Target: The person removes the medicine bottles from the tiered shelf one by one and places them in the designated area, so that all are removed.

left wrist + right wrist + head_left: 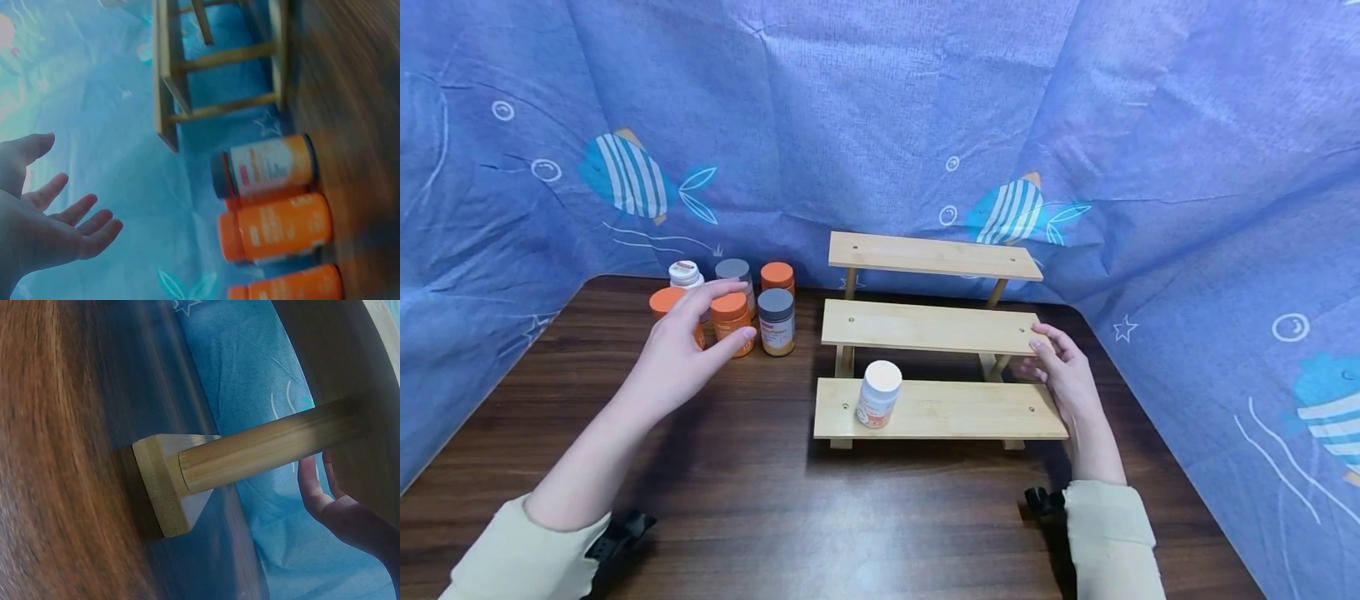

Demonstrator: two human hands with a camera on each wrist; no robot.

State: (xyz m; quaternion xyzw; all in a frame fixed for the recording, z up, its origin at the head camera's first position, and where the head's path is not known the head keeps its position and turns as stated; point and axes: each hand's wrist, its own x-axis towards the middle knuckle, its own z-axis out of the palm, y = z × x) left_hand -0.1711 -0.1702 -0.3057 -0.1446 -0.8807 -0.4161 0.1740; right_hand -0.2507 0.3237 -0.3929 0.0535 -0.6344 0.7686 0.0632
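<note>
My left hand (pixel 679 350) is raised over a group of bottles at the left, thumb and fingers spread apart and nothing between them. Just beyond it stand an orange bottle (pixel 731 310) and a grey-lidded bottle (pixel 777 325). In the left wrist view the hand (pixel 62 228) hangs clear of these bottles. A three-tier wooden rack (pixel 932 325) stands at the right. My right hand (pixel 1063 367) grips the right end of its middle board, with thumb and fingers at the edge. A white bottle (pixel 878 398) stands upright on the lowest board, towards its left end.
Behind the front bottles are a white bottle (pixel 686 273), a second grey-lidded bottle (pixel 733 268) and another orange-lidded bottle (pixel 777 275). One more orange bottle (pixel 664 301) is partly hidden by my left hand. Blue fish-print cloth (pixel 880 125) hangs behind the dark wooden table (pixel 865 517).
</note>
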